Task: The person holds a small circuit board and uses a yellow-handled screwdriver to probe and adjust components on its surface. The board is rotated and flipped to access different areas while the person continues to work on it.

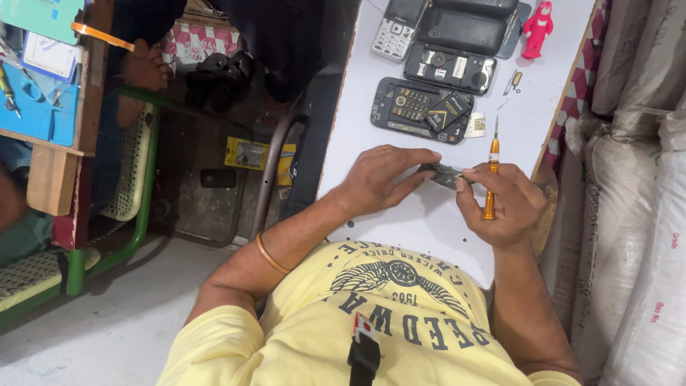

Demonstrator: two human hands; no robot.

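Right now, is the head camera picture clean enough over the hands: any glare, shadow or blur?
Head view: light is even and soft, no glare on the white table; only faint shadows under the left hand and right hand. The small dark part between them is blurred, detail unreadable. The orange screwdriver shows sharp.

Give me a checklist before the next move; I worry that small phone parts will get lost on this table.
1. Small dark part held between left hand and right hand: ok.
2. Orange screwdriver gripped in the right hand: ok.
3. Screwdriver tip set on the part: not ok, it points up and away from the part.
4. Opened phone lying flat on the white table, apart from the hands: ok.
5. Loose screws all accounted for: cannot tell, too small to see.
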